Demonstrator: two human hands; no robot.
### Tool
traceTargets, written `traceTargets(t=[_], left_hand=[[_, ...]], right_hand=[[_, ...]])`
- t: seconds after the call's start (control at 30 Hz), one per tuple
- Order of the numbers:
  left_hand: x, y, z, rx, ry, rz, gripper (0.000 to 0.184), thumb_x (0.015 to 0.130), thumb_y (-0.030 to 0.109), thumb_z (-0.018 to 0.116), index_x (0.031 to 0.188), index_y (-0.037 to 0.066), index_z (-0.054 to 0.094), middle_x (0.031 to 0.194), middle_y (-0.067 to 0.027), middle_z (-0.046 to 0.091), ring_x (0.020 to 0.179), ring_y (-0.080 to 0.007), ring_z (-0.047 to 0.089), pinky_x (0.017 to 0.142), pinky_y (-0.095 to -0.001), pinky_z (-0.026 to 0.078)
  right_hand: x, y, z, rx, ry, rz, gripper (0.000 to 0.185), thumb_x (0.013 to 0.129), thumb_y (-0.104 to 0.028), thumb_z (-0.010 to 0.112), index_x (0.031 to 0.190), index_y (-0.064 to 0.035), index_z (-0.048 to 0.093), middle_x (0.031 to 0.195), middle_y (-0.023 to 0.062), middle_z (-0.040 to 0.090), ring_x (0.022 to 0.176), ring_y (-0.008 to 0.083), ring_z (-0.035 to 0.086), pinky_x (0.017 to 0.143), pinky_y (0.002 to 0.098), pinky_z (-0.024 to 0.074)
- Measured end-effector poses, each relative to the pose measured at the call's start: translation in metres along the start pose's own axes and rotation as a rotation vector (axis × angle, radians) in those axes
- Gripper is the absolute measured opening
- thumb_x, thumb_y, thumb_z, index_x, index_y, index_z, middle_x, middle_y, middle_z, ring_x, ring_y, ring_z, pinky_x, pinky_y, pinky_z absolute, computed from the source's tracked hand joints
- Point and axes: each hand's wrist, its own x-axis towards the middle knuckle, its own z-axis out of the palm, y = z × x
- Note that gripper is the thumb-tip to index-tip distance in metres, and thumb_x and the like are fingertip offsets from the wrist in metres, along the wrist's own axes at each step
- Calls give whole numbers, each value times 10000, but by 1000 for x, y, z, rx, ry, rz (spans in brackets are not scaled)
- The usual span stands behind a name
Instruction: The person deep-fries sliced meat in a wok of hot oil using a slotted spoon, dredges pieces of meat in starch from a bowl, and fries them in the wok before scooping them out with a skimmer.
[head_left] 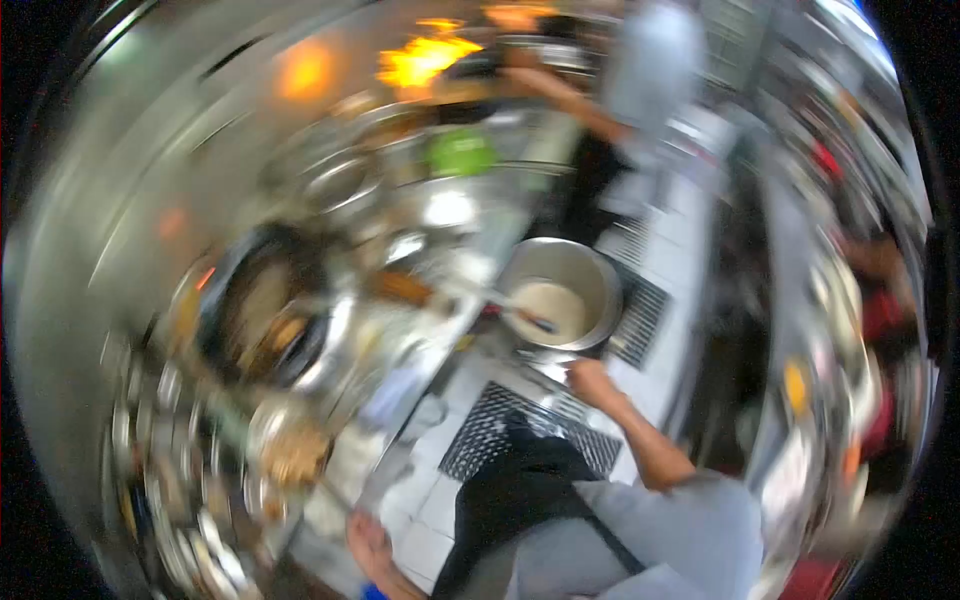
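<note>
My right hand (592, 382) is closed beside the near rim of a large metal pot (605, 265). What it grips, if anything, is lost in blur. Pale liquid (550, 300) fills the pot's bottom, and a utensil with a blue end (540, 323) leans into it. Low at the left, my left hand (369, 540) is curled at the counter's edge; a thin pale line runs up from it, too smeared to name. Closest to that hand is a round container of light brown food (295, 450).
A dark wok (215, 320) with brown contents sits on the left range. Flames (428, 60) rise farther back, near a co-worker's arm (570, 95). A green container (462, 152) stands between. Perforated black mats (490, 435) lie on the tiled floor; another counter runs along the right.
</note>
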Motion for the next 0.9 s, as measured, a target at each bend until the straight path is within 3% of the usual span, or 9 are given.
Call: traceTargets(t=[0.03,0.07,0.1,0.17,0.23,0.53,0.67,0.77,0.9], left_hand=[[-5,1,-33,78,59,23,306,847,351,640,1009,120,521,895,-48,552,779,-179,518,670,-321,434],[-11,0,-66,157,119,41,588,816,459,694,1250,87,558,1144,-136,626,1065,-282,600,922,-409,484],[-39,18,-23,402,217,-62,620,818,482,686,1286,105,536,1407,-142,492,1320,-244,448,1113,-421,357],[-44,14,1,616,170,-82,582,816,445,679,1262,101,533,1346,-135,498,1254,-234,456,1062,-408,367],[-42,4,9,763,81,-86,545,814,409,672,1238,97,529,1284,-128,504,1188,-224,464,1012,-395,378],[-34,-55,43,1372,-375,-115,385,806,245,639,1131,80,513,1009,-96,533,889,-179,498,785,-336,425],[-32,-98,84,1593,-652,-100,321,803,172,624,1083,73,506,886,-82,546,756,-159,514,685,-310,447],[-41,-144,143,1670,-883,-124,277,800,117,613,1048,67,500,794,-71,556,657,-144,525,609,-290,462],[-108,-217,282,1438,-972,-567,338,778,70,622,1079,82,469,728,-79,549,569,-154,530,534,-302,482]], right_hand=[[-26,37,55,-8,-56,-6,132,722,-25,612,845,-6,658,803,243,650,776,404,649,687,488,519],[-57,20,47,70,-50,85,128,733,-46,593,832,3,657,778,243,649,770,407,652,698,485,526],[-77,-3,31,140,-154,224,144,745,-64,569,823,16,661,799,255,654,787,408,657,707,484,532],[-114,0,48,174,-231,211,173,748,-79,564,839,28,666,834,264,662,811,394,670,717,491,536],[-142,-17,43,121,-289,352,160,796,-81,549,898,0,642,863,244,657,846,418,642,746,501,511],[-226,4,61,135,-136,429,185,759,-101,576,882,5,665,828,233,670,818,410,664,740,487,546],[-259,38,75,230,-207,467,213,777,-123,570,927,-10,672,831,232,673,835,414,668,761,486,550],[-299,68,79,253,-91,508,233,801,-138,565,974,-30,677,845,241,671,850,406,670,769,491,548],[-343,125,58,323,-265,617,282,830,-162,566,1065,-53,676,967,249,671,926,405,661,797,481,546]])
